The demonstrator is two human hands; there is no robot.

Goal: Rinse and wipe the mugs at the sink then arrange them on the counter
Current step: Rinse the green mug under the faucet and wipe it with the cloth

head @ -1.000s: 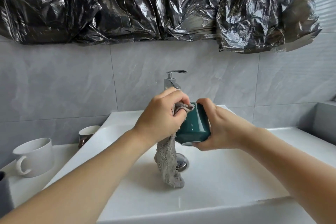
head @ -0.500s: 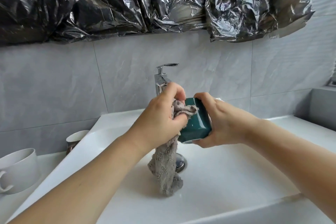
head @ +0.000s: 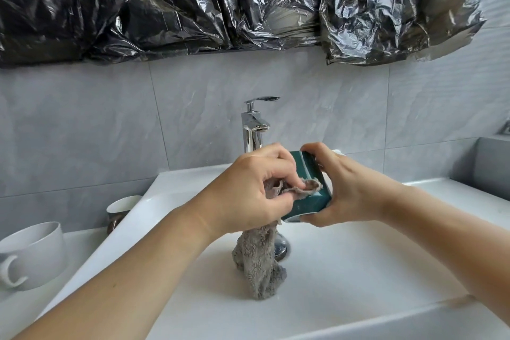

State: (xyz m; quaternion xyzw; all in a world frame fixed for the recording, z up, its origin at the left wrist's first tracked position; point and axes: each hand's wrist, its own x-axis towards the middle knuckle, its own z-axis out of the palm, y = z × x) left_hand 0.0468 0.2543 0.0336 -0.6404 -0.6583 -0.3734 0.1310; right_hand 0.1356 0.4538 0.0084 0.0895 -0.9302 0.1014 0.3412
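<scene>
Altogether three mugs: green mug (head: pixel 310 188) in hand, two (head: pixel 33 254) (head: pixel 122 208) on counter (head: pixel 16 309).

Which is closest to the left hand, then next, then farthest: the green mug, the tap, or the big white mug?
1. green mug, touching the left hand
2. tap, just behind
3. big white mug, far left on the counter
</scene>
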